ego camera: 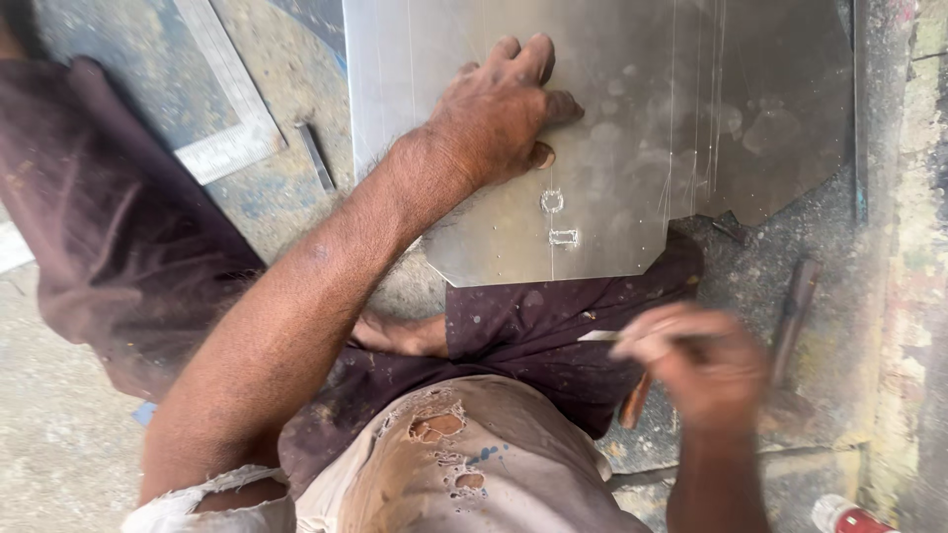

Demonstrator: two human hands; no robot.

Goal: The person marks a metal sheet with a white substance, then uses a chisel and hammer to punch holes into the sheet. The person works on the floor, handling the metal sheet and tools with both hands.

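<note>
Head view: my left hand [499, 118] is pressing flat, fingers spread, on the metal sheet [632, 128]; my right hand [701, 360] is pinching a thin scriber [597, 337] just below its edge.

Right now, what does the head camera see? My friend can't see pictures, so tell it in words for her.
A person's left hand presses flat on a shiny metal sheet lying on a dusty floor. The right hand, blurred, pinches a thin pointed tool in its fingers, just off the sheet's near edge. A steel square ruler lies to the left, and a hammer lies to the right.

R hand [703, 367] blurred — thin tool [599, 336] unclear.
</note>
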